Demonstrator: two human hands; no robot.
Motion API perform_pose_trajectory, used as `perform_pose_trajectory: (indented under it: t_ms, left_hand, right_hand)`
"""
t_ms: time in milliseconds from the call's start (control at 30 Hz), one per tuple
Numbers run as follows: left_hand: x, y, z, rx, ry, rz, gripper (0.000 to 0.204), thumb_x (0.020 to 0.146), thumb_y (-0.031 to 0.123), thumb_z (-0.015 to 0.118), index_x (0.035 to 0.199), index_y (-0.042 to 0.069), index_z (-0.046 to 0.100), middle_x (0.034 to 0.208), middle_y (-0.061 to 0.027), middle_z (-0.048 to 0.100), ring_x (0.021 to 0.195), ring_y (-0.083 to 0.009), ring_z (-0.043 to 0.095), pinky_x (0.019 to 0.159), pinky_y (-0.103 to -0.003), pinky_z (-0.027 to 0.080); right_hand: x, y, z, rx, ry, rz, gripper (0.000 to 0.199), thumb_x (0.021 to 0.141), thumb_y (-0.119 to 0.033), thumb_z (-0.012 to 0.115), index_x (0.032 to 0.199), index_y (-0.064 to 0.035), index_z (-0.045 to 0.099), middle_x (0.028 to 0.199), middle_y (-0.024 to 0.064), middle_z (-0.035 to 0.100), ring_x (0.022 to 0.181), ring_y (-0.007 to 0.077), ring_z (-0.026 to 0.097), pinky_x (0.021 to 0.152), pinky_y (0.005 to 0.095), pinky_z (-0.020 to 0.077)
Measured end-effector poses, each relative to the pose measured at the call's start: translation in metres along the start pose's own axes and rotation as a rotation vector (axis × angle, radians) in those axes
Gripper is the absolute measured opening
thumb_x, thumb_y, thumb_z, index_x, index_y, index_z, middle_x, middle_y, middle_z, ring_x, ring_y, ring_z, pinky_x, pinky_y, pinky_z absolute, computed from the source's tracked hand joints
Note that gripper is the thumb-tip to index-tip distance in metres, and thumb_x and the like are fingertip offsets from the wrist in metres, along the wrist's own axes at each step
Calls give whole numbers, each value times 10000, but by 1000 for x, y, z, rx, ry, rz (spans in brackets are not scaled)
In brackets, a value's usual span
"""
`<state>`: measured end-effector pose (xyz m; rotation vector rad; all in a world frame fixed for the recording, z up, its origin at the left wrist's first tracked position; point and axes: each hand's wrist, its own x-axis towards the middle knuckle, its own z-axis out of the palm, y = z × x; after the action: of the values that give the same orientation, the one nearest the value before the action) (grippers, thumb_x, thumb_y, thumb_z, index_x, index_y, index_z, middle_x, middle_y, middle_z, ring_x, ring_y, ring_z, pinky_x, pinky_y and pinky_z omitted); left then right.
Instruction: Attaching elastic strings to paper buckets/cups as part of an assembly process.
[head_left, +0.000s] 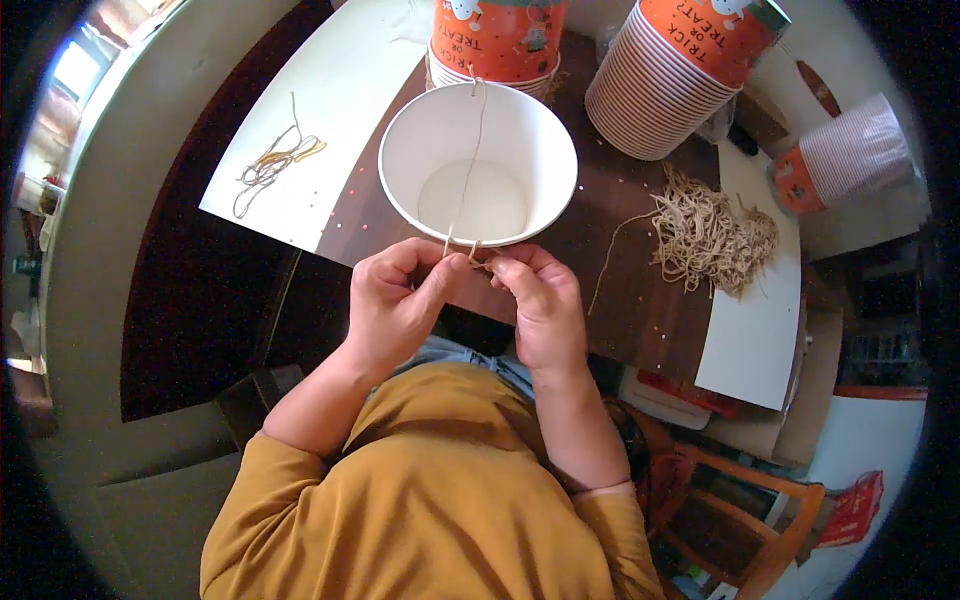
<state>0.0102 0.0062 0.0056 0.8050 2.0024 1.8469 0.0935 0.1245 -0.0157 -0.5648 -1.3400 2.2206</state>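
Two hands meet at frame centre, just below the near rim of a white paper bucket [478, 160]. Left hand [395, 300] and right hand [540, 305] are together, fingertips pinched on a thin tan string [468, 170] right at the rim. String runs from the pinch up across the bucket's open mouth to the far rim, taut and nearly straight. Bucket is plain white inside, round, upright on the dark brown table [620, 290], bottom visible. Right of centre: loose pile of tan strings [705, 235] on the table, apart from the bucket. Upper left: small bundle of strings [275, 165] on a white sheet [320, 90]. Top of frame: two stacks of orange-printed buckets [500, 40] and [675, 80], lying tilted; a third striped stack [845, 150] at far right
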Motion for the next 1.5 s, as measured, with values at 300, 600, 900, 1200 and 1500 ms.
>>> perform_pose_trajectory:
  t_ms: [300, 600, 900, 1200, 1500]
  left_hand:
    - [2, -3, -10, 44, 60, 249, 95, 881, 60, 617, 828, -15, 639, 689, -12, 580, 610, -52, 503, 524, -193, 383]
    - [4, 19, -18, 112, -28, 346, 30, 807, -8, 665, 829, -20, 647, 745, -82, 631, 634, -122, 589, 571, -219, 444]
    - [-2, 35, -20, 52, -136, 416, 76, 814, 17, 681, 797, -6, 611, 739, -78, 626, 652, -134, 605, 586, -245, 464]
    - [6, 36, -19, -172, -223, 328, 137, 853, 54, 655, 761, 2, 567, 711, -63, 595, 650, -116, 561, 597, -237, 427]
    - [11, 50, -27, -488, -228, 398, 96, 893, 59, 606, 848, -24, 584, 732, -72, 575, 667, -117, 503, 595, -241, 397]
  right_hand:
    - [-3, -5, -6, -46, -71, -1, 141, 883, -134, 596, 941, -23, 662, 915, -2, 668, 785, 57, 550, 757, 232, 449]
    - [-9, -8, 2, -985, 54, -954, 375, 725, -132, 734, 1080, -130, 614, 1058, 69, 572, 942, 258, 539, 837, 393, 395]
    - [-1, -4, 13, -1040, 117, -1158, 138, 783, -209, 699, 885, -144, 632, 1004, 38, 602, 883, 231, 557, 779, 397, 396]
    - [-10, -8, 19, -930, 66, -1102, 202, 755, -202, 722, 900, -135, 598, 979, 30, 616, 896, 233, 569, 802, 402, 390]
    - [-14, -10, 12, -1047, 0, -1011, 166, 702, -163, 729, 800, -166, 594, 916, -10, 612, 924, 224, 557, 939, 459, 336]
